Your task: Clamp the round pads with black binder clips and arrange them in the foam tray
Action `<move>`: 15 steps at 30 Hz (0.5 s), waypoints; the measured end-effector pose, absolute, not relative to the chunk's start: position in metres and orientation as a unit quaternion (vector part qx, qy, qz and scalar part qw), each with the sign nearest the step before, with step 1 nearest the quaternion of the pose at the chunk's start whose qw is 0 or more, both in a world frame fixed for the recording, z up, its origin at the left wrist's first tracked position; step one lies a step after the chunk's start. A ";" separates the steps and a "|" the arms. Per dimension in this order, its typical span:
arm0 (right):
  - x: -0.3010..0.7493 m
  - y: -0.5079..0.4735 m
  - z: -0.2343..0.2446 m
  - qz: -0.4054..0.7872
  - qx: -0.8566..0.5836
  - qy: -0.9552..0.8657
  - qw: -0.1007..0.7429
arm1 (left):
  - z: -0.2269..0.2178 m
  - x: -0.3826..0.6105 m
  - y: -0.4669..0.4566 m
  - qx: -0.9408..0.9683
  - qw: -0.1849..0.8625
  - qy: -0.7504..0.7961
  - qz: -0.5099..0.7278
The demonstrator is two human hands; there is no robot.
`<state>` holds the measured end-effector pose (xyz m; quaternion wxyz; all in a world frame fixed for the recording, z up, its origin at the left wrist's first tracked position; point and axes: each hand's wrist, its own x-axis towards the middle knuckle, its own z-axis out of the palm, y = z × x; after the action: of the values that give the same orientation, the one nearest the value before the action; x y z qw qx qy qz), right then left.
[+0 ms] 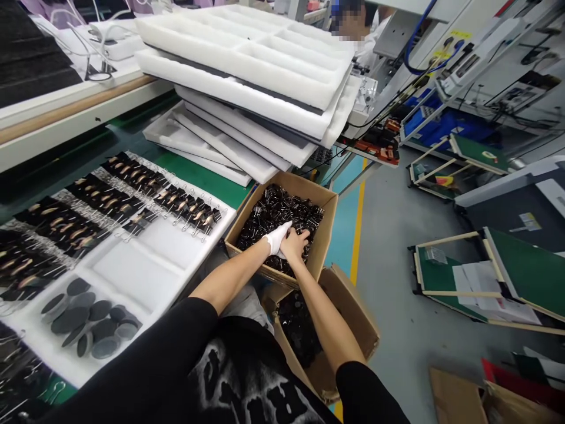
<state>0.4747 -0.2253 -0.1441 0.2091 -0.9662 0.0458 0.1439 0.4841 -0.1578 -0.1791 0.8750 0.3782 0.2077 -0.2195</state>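
A cardboard box [324, 238] full of black binder clips [282, 206] stands at the tray's right end. Both hands are together over the clips. My left hand [278, 238], in a white glove, is closed against the other hand. Bare and with curled fingers, my right hand [295, 244] meets it; whatever lies between them is hidden. To the left, a white foam tray [152, 253] carries rows of black binder clips clamped on thin curved pieces [180, 203]. Dark round discs [82, 312] lie in its near compartment.
Foam trays [247, 53] are stacked unevenly behind the box. Below it, a second open carton [353, 318] holds dark pieces. Green-topped carts [525, 277] stand across the aisle at right. A person [364, 35] is at the back.
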 end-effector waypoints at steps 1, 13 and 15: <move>0.472 -0.225 -0.141 0.124 -0.968 0.035 0.214 | -0.178 0.485 -0.159 0.368 0.882 0.205 -0.210; 0.432 -0.193 -0.090 -0.069 -0.963 -0.115 0.232 | -0.124 0.451 -0.127 0.325 0.931 0.162 0.038; 0.428 -0.184 -0.079 -0.116 -0.953 -0.148 0.239 | -0.108 0.444 -0.115 0.326 0.929 0.157 0.072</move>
<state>0.4276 -0.1837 -0.0788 0.2388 -0.9527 -0.1481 -0.1158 0.4439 -0.1150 -0.1081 0.9293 0.3262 0.1573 0.0723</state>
